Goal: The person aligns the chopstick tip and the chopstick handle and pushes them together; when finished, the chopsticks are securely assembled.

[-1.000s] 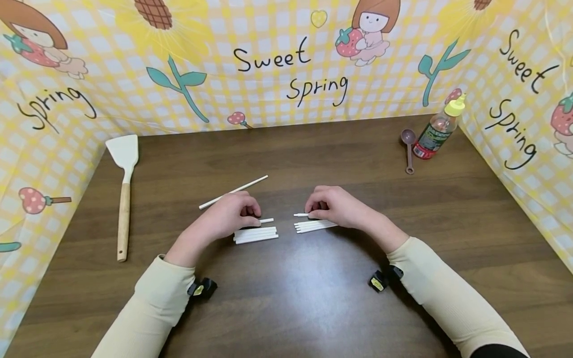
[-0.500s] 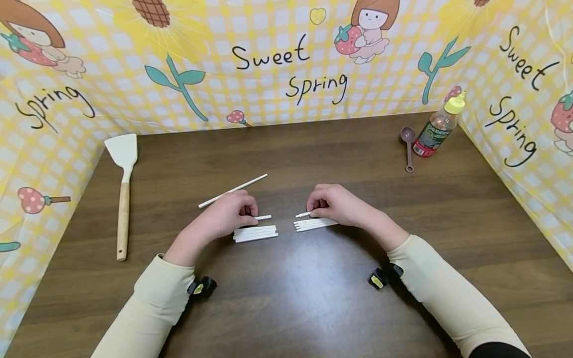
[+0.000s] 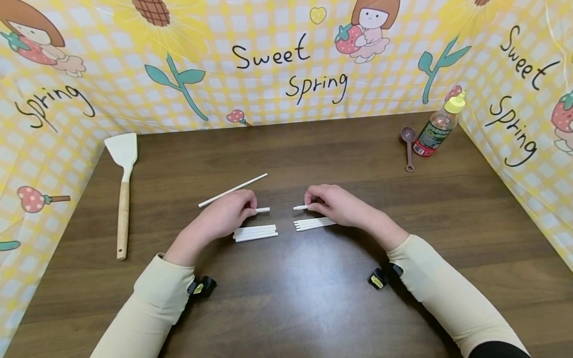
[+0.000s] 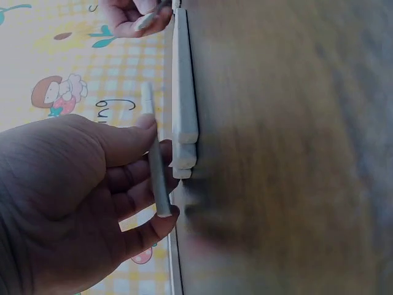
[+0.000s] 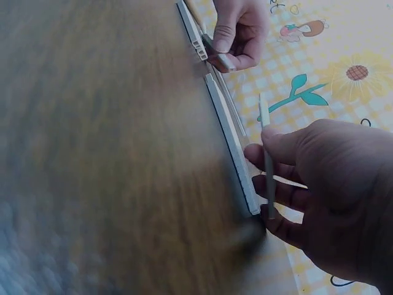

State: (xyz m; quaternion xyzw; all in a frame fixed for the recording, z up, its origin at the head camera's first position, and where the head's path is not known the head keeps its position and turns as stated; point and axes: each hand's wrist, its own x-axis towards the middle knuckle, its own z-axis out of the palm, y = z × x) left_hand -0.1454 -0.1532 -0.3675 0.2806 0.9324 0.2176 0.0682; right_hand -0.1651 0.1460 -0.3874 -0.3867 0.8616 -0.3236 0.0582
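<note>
My left hand [image 3: 226,213] pinches a short white stick [image 3: 263,210] between thumb and fingers, its free end pointing right. The left wrist view shows this stick [image 4: 159,178] lying across the fingertips with the thumb on it. Opposite, my right hand [image 3: 336,205] pinches a thin white stick [image 3: 300,207], whose end looks stepped; the right wrist view has the stick [image 5: 269,166] along the fingers. Nearer me than the left hand lies a row of several white sticks [image 3: 256,233]. A second row of white sticks [image 3: 313,224] sits partly under the right hand.
Behind the left hand a longer white stick [image 3: 237,188] lies slantwise on the brown table [image 3: 286,298]. A white spatula [image 3: 124,199] with a wooden handle is at the left. Back right are a brown measuring spoon [image 3: 408,144] and a yellow-capped bottle [image 3: 434,132]. Patterned cloth [image 3: 268,99] encloses three sides.
Both hands have shifted the pinched sticks away from me, widening the gap to the two rows. The rows, the long stick and the other items have stayed put.
</note>
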